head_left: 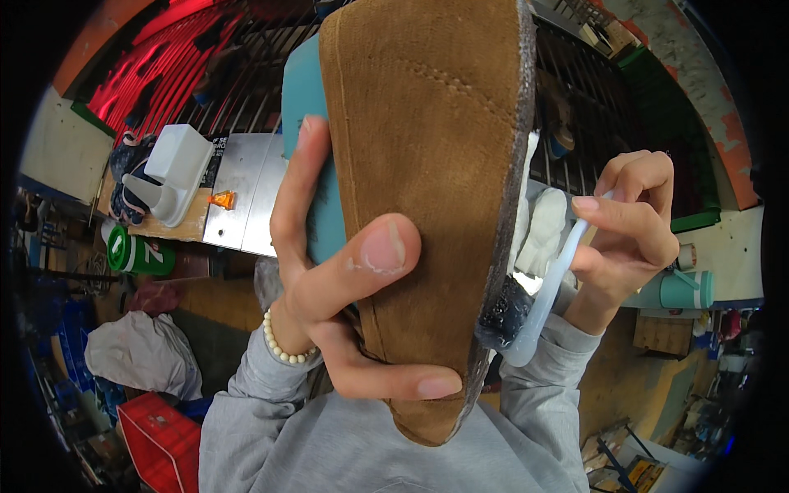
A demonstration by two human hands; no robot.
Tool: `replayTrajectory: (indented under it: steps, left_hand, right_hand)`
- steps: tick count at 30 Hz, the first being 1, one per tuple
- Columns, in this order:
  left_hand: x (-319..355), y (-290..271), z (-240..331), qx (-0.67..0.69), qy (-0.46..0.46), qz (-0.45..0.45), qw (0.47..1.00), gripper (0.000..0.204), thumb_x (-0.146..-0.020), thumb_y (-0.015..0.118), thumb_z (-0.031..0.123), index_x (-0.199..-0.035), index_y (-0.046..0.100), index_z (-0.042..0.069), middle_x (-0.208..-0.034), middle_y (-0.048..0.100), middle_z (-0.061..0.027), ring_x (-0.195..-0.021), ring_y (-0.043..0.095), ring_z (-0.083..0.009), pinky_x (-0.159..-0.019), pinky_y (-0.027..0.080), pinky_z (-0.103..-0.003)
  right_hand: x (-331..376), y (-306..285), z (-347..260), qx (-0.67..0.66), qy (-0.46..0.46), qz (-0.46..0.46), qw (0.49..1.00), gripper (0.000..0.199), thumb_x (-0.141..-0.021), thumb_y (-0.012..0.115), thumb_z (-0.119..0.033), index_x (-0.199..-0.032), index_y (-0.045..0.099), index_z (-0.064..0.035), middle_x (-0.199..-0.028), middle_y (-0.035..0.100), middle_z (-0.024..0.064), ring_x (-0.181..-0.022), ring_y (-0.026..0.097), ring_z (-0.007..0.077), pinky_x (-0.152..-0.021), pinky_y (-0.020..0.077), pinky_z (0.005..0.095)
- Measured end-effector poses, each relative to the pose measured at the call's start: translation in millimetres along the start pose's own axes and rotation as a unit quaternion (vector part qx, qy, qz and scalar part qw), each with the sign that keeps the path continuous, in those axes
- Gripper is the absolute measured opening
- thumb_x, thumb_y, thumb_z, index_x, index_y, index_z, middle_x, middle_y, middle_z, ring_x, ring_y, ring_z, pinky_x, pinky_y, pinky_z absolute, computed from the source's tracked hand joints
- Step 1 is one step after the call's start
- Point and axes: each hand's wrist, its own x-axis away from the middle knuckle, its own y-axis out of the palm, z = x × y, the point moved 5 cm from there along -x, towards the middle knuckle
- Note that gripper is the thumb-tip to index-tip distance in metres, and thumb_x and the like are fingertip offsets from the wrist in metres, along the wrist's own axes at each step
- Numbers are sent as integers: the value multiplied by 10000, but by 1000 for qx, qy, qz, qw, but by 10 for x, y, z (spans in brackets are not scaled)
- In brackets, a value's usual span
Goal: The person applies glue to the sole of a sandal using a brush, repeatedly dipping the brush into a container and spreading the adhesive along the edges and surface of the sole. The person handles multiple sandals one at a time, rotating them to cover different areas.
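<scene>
A brown suede shoe upper (427,164), with a stitched seam and a dark grey edge strip, fills the middle of the head view. Inside it sits a teal shoe last (325,205), showing along the left side. My left hand (337,271) is wrapped round the shoe, thumb and fingers spread over the suede. At the right, my right hand (633,222) pinches the thin end of a pale plastic brush (549,304). The brush's broad end lies by the shoe's lower right edge, next to a glossy dark clump (501,316); whether they touch is hard to tell.
Behind the shoe runs a conveyor of dark bars (263,90), lit red at left. A metal plate (245,193) carries a small orange item (222,200) beside a white plastic holder (177,168). Crumpled white material (544,230) lies near my right hand. A red crate (156,444) stands lower left.
</scene>
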Motion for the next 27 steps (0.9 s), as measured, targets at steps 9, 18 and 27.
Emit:
replayTrajectory:
  steps: [9, 18, 27]
  left_hand:
    - [-30, -37, 11, 83, -123, -12, 989, 596, -796, 761, 349, -1305, 482, 481, -1490, 377, -154, -1356, 312, -602, -1106, 367, -663]
    - [-48, -50, 7, 109, -166, -18, 980, 554, -824, 754, 338, -1310, 500, 416, -1517, 355, -192, -1388, 305, -561, -1132, 338, -633]
    - [10, -32, -35, 143, -219, 24, 965, 516, -853, 747, 327, -1315, 519, 350, -1543, 333, -229, -1419, 298, -520, -1159, 309, -603]
  right_hand:
    - [37, 51, -28, -28, -21, -12, 999, 556, -386, 929, -429, -851, 817, -146, -795, 427, -30, -675, 419, 118, -550, 274, 253]
    - [91, 67, -13, -47, 3, -47, 998, 542, -372, 943, -427, -825, 816, -157, -761, 421, -37, -677, 418, 110, -571, 262, 244]
    - [281, 148, 0, -125, 62, -60, 988, 434, -470, 964, -319, -837, 820, -139, -791, 445, -35, -721, 449, 106, -594, 282, 246]
